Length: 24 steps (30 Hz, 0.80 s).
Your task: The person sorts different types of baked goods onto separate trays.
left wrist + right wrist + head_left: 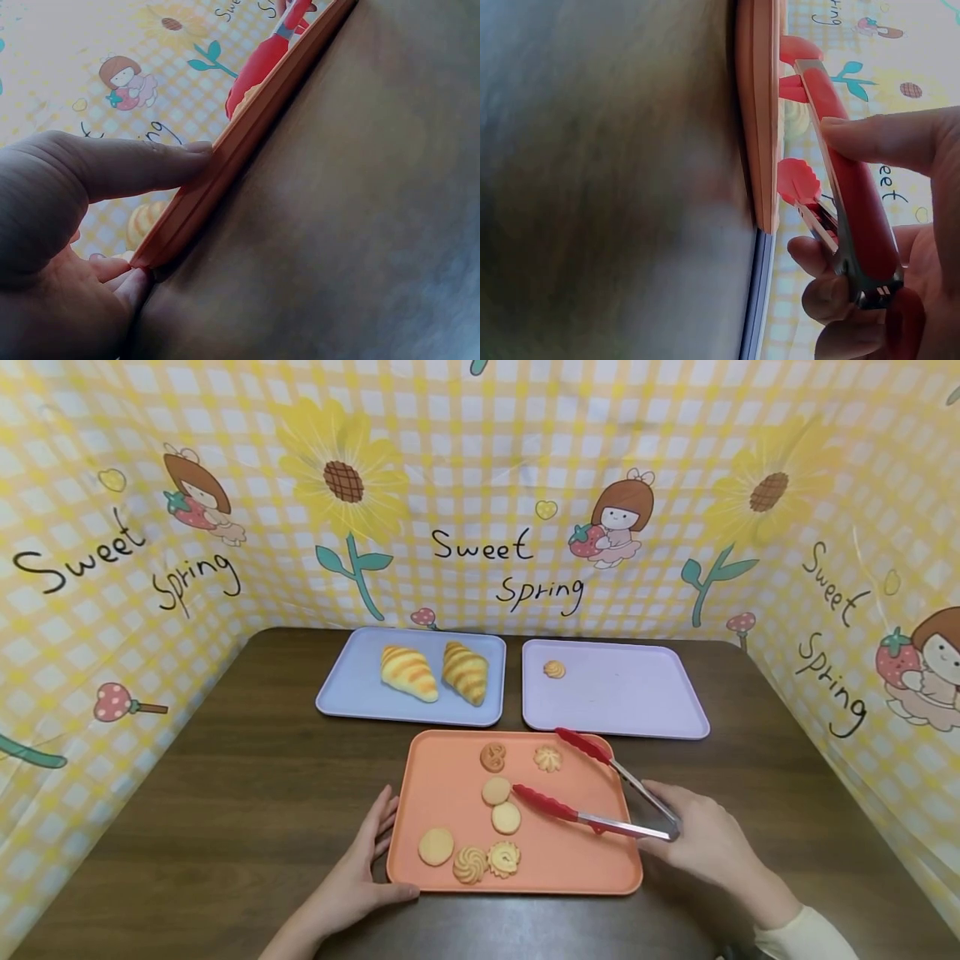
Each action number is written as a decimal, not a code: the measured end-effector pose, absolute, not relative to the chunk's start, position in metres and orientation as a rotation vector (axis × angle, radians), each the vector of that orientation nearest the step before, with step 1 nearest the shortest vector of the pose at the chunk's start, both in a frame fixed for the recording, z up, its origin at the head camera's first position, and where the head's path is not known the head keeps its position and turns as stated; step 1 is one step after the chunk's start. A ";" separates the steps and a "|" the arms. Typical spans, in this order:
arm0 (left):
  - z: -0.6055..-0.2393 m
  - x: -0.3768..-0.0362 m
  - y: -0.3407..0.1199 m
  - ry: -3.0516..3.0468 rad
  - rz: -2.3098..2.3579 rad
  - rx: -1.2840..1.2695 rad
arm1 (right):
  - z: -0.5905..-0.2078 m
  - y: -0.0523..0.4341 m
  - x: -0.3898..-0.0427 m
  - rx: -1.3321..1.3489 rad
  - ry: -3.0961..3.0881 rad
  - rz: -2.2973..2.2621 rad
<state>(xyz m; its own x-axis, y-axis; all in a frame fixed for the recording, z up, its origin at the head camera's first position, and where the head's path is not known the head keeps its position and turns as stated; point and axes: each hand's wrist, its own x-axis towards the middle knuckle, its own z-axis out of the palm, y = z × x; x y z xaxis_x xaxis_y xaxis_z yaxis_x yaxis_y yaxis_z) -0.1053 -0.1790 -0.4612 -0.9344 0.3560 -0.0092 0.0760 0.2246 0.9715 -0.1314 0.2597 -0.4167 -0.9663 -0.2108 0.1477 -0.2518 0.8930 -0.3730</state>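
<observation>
The flat orange plastic tray's (600, 868) left edge is steadied by the left hand (360, 868); red-tipped metal tongs (592, 789), spread wide, are gripped by the right hand (701, 839) over pale round cookies (497, 791).

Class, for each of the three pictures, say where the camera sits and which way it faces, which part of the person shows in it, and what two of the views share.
Head: above, looking forward and down at the orange tray; left hand and right hand both show.
Left wrist: low by the table, looking along the tray's edge; thumb and fingers touch it.
Right wrist: low beside the tray, looking at the red tongs the fingers grip.
Shared: the tray and the tongs appear in all three views.
</observation>
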 end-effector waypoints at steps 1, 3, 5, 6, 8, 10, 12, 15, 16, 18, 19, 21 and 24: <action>-0.461 -0.105 -0.179 2.267 1.778 0.408 | -0.416 0.259 -0.132 0.360 -2.965 0.608; -0.461 -0.105 -0.179 2.266 1.779 0.405 | -0.416 0.259 -0.132 0.352 -2.985 0.628; -0.461 -0.105 -0.179 2.261 1.782 0.399 | -0.416 0.258 -0.132 0.341 -2.997 0.641; -0.461 -0.105 -0.179 2.260 1.782 0.397 | -0.417 0.258 -0.132 0.341 -2.996 0.636; -0.461 -0.105 -0.179 2.255 1.784 0.400 | -0.418 0.258 -0.133 0.343 -2.985 0.607; -0.461 -0.105 -0.179 2.253 1.783 0.400 | -0.419 0.258 -0.133 0.356 -2.958 0.567; -0.461 -0.105 -0.179 2.248 1.782 0.397 | -0.421 0.258 -0.133 0.375 -2.930 0.519; -0.462 -0.105 -0.179 2.244 1.780 0.388 | -0.422 0.258 -0.132 0.418 -2.875 0.466; -0.462 -0.105 -0.179 2.244 1.778 0.388 | -0.423 0.258 -0.132 0.437 -2.852 0.445; -0.461 -0.105 -0.179 2.246 1.776 0.389 | -0.424 0.258 -0.131 0.472 -2.804 0.413; -0.461 -0.105 -0.179 2.249 1.776 0.391 | -0.424 0.258 -0.131 0.487 -2.785 0.400; -0.461 -0.105 -0.180 2.252 1.773 0.393 | -0.424 0.258 -0.132 0.505 -2.764 0.383; -0.462 -0.106 -0.180 2.257 1.775 0.409 | -0.424 0.259 -0.133 0.521 -2.741 0.381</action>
